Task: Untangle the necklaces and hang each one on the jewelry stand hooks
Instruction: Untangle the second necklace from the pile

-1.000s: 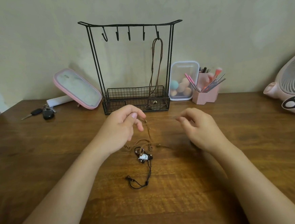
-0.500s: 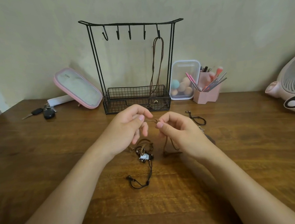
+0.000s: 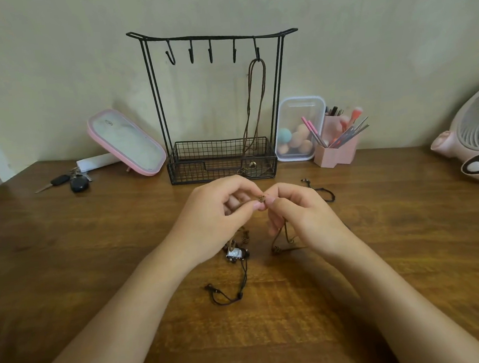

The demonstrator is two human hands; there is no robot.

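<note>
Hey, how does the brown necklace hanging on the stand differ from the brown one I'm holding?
The hanging necklace dangles from the stand's rightmost hook in one long straight loop; the held necklace droops in kinked loops to the table. The hanging necklace is touched by no hand; the held necklace is pinched by the left hand and right hand. Both are brown cord.

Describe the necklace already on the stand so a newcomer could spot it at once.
Find the black wire stand against the wall, mid-table. Of the five hooks under its top bar, the rightmost holds a brown cord necklace hanging into the basket. It is the only one hung; the others are down at table level.
</note>
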